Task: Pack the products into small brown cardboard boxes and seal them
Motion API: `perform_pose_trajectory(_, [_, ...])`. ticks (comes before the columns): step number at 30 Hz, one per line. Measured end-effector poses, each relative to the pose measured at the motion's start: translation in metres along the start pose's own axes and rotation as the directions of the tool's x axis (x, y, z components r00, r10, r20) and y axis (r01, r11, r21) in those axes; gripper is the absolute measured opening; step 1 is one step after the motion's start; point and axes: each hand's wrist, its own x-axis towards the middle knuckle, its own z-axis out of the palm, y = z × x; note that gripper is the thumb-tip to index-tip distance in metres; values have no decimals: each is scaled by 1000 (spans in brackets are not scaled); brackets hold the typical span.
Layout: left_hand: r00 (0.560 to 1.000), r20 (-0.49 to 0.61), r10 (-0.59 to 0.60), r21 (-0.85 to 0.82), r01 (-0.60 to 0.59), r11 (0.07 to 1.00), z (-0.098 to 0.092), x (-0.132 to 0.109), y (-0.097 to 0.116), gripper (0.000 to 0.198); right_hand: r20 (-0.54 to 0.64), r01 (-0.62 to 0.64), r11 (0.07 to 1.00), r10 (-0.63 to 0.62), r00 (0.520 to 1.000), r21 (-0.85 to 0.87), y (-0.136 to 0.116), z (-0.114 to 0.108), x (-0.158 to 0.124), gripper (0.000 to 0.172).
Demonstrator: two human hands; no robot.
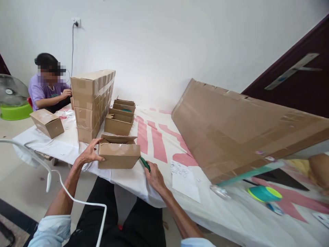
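A small brown cardboard box (119,156) stands near the front edge of the table with its top flaps raised. My left hand (89,151) grips its left end, thumb on the near face and fingers around the upper corner. In my right hand (155,176) is a green-handled tool (145,164), held close to the box's lower right corner. The tool's far end is too small to make out, and I cannot tell if it touches the box. Just behind stand several more cardboard boxes (118,125) with raised flaps.
Stacked taped boxes (84,91) rise at the left, beside a lone box (47,122). A large cardboard panel (244,127) leans across the right. A marked paper (185,183) and a teal tape roll (264,193) lie on the white cloth (159,132). A person (48,85) sits far left.
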Motion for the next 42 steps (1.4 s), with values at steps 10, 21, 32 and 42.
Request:
perform_pose_trajectory(10, [998, 22, -53, -55, 54, 997, -3, -2, 8, 99, -96, 136, 971, -119, 988, 196, -7, 2, 14, 45])
perform_pose_trajectory(21, [997, -8, -71, -67, 70, 995, -2, 7, 9, 98, -157, 254, 871, -206, 966, 420, -78, -39, 41, 34])
perform_pose_trajectory(32, [992, -26, -120, -122, 116, 986, -4, 15, 10, 93, -150, 273, 870, -231, 961, 409, -74, -41, 45, 26])
perform_pose_trajectory(42, [990, -68, -125, -102, 117, 988, -4, 21, 18, 81, -189, 526, 847, -505, 842, 77, -94, -64, 59, 36])
